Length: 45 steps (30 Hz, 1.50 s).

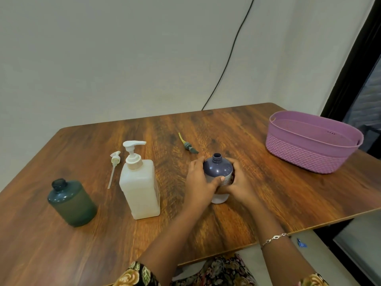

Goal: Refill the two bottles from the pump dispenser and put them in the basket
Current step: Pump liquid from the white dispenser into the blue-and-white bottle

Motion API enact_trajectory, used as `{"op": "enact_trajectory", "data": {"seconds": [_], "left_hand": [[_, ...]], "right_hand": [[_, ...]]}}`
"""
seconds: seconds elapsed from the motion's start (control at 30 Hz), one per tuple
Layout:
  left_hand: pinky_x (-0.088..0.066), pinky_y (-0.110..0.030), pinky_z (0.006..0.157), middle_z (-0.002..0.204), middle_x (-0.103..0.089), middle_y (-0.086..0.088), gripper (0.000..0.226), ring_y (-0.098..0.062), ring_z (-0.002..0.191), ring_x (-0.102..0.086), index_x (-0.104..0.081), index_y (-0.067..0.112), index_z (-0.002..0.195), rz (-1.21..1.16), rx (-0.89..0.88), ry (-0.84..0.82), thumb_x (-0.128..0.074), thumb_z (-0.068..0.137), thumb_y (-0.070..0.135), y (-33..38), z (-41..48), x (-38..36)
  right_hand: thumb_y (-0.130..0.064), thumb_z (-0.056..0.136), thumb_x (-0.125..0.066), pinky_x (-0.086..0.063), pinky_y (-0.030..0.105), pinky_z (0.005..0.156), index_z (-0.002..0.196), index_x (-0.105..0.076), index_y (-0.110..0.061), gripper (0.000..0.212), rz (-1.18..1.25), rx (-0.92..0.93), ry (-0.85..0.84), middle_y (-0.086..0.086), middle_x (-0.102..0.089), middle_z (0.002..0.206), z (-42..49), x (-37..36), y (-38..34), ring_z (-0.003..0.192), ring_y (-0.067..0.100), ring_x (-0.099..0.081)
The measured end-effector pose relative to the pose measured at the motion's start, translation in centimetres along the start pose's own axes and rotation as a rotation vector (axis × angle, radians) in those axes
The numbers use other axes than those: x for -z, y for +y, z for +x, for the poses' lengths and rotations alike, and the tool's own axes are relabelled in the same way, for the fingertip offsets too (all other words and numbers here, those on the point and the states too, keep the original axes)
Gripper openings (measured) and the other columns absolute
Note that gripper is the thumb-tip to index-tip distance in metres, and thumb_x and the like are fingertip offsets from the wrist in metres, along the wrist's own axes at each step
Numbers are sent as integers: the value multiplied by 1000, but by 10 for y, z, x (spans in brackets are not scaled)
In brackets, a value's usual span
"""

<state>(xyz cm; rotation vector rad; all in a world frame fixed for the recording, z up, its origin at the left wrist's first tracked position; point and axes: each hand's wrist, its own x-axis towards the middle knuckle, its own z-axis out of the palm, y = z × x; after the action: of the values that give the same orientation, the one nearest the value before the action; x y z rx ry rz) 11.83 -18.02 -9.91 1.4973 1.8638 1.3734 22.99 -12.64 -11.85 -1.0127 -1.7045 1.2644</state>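
2 bottles (pixel 218 168) (pixel 71 203), 1 dispenser (pixel 140 186), seemingly.

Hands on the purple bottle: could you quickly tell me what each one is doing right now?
Left hand: closed around the left side of the uncapped purple bottle.
Right hand: closed around its right side; the bottle stands on the table.

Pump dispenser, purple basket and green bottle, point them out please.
pump dispenser (pixel 140 188), head view, front of its white body
purple basket (pixel 305 156), head view, ribbed outer wall
green bottle (pixel 73 205), head view, frosted side
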Motion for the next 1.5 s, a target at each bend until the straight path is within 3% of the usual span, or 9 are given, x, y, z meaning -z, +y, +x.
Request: {"op": "enact_trajectory", "data": {"seconds": [0.13, 0.47, 0.6, 0.83, 0.9, 1.07, 1.2, 1.37, 1.5], "left_hand": [[-39, -29, 101, 133, -41, -4, 74, -17, 122, -43, -36, 8, 140, -1, -7, 7, -74, 77, 21, -3, 3, -1], [-39, -28, 102, 135, -39, -2, 75, -15, 122, -43, -36, 9, 140, 10, -21, 19, -73, 77, 25, -7, -3, -7], [-39, -30, 102, 133, -40, -2, 72, -15, 121, -44, -38, 10, 139, 23, -34, 30, -73, 78, 25, -8, -3, -8], [-32, -25, 106, 140, -37, -4, 72, -15, 129, -36, -33, 9, 142, 87, -91, 38, -69, 81, 25, -9, -5, -5], [-30, -23, 105, 142, -36, -4, 70, -15, 131, -34, -32, 10, 142, 97, -127, 65, -67, 83, 27, -10, -8, -2], [-21, -12, 99, 138, -42, -7, 62, -7, 126, -29, -39, 9, 138, 118, -254, 223, -58, 84, 34, -10, -19, 10], [-24, -18, 103, 131, -49, -8, 56, -10, 126, -32, -46, 8, 133, 173, -370, 348, -46, 84, 35, -8, -27, 18], [-26, -13, 102, 115, -53, -4, 40, -15, 112, -44, -48, 11, 124, 198, -535, 470, -52, 85, 18, -9, -40, 30], [-36, -22, 99, 114, -56, -6, 39, -16, 110, -47, -45, 15, 125, 192, -539, 494, -50, 87, 20, -12, -44, 38]], "right_hand": [[1, 51, -79, -46, 19, 70, 115, -45, -28, 78, 28, -15, 0, -5, -60, 107, 3, 0, 6, 93, 8, -60], [-5, 49, -76, -50, 35, 87, 121, -45, -30, 82, 67, -20, -4, -1, -58, 117, 1, 2, 15, 105, 15, -59], [14, 61, -72, -49, 26, 83, 123, -43, -27, 79, 71, 13, -9, 1, -56, 119, 1, 2, 17, 107, 15, -57], [10, 65, -74, -44, 10, 81, 135, -30, -27, 91, 20, 32, -47, -17, -46, 120, -5, 6, 8, 107, -2, -50], [11, 67, -72, -42, 5, 80, 137, -27, -28, 92, 3, 53, -17, -14, -44, 123, -7, 9, 4, 108, -4, -47], [17, 67, -67, -38, 27, 102, 126, -34, -38, 87, -12, 177, 112, -1, -45, 131, -11, 9, -10, 125, 11, -42], [17, 71, -63, -39, 16, 96, 126, -42, -28, 74, -34, 290, 215, -5, -49, 128, -17, 2, -21, 124, 9, -45], [17, 71, -62, -43, 29, 98, 117, -49, -26, 64, -32, 391, 333, -16, -53, 115, -26, -7, -35, 114, 10, -51], [19, 73, -59, -47, 22, 91, 110, -52, -27, 59, 20, 452, 368, -17, -55, 108, -29, -18, -49, 105, 3, -55]]}}
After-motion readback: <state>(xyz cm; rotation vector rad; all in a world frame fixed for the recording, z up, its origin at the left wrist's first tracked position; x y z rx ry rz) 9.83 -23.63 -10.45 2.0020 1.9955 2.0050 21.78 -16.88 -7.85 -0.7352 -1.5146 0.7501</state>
